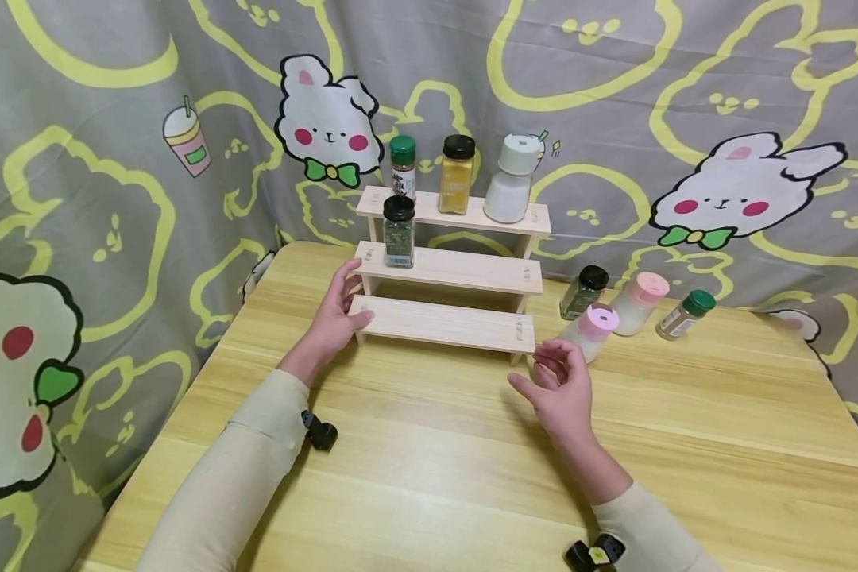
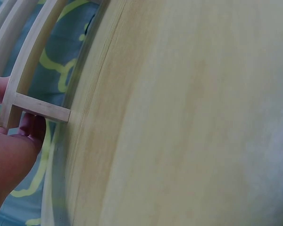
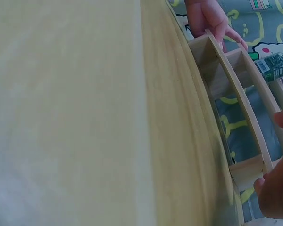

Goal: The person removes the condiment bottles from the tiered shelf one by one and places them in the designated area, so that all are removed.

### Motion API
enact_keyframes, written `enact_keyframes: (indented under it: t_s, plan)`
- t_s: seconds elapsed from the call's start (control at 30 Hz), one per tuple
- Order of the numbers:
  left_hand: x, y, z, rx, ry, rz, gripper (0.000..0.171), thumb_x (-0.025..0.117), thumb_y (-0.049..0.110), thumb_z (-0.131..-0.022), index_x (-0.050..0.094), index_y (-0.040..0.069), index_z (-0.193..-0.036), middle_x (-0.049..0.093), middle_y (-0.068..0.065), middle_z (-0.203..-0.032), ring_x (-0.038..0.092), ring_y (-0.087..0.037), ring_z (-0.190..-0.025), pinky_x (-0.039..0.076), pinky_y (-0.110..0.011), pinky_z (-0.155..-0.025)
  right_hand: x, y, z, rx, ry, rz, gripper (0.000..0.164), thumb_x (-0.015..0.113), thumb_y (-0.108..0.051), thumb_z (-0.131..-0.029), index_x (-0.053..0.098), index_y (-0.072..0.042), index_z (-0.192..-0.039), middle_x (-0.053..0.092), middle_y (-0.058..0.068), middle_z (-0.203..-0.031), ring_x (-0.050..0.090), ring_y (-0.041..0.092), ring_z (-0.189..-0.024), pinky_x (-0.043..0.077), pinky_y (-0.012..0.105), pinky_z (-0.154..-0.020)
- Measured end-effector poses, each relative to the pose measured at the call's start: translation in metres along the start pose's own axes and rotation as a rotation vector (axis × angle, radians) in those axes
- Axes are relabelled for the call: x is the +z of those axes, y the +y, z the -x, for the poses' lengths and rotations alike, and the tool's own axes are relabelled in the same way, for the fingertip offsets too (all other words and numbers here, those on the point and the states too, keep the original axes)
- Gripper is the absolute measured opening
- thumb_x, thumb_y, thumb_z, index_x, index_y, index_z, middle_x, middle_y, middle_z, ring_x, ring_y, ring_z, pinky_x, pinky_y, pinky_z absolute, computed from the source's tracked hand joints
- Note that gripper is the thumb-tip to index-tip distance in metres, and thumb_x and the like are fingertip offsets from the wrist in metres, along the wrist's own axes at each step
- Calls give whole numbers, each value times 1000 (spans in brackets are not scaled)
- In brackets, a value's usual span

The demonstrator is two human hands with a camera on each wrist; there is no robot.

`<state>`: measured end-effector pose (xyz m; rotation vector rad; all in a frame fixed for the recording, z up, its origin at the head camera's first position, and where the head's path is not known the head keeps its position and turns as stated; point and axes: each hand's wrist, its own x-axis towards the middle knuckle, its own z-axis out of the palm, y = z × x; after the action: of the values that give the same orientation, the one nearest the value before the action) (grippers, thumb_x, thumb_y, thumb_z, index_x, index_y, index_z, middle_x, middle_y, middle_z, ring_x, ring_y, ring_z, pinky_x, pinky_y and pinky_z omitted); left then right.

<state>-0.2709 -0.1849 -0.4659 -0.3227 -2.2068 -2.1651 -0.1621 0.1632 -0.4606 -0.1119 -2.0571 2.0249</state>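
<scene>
Looked like a corner in a home: was hung round with a grey curtain (image 1: pixel 429 48) printed with cartoon rabbits (image 1: pixel 329 119), and held a wood-grain counter (image 1: pixel 429 453), a tiered wooden rack (image 1: pixel 443 322) and small seasoning jars (image 1: pixel 455 181).

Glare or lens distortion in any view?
Head: soft pale sheen on the wooden table, below its middle; left wrist: wooden tiered rack bows, whitish glare toward the right edge; right wrist: table edge curves, pale bluish patch lower left.
</scene>
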Motion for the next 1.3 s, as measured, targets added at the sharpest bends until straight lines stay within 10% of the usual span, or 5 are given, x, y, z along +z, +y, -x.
enact_keyframes:
  t_s: [1.3]
  plan:
    - [0,4,1,-22,0,-15,89,55,-26,-85,27,21,-155,33,-17,-155,34,-34,-138,31,-49,-110,38,-39,-18,-166,-56,-125,68,80,23,-66,46,9,-123,55,23,-117,51,46,-117,44,45,-102]
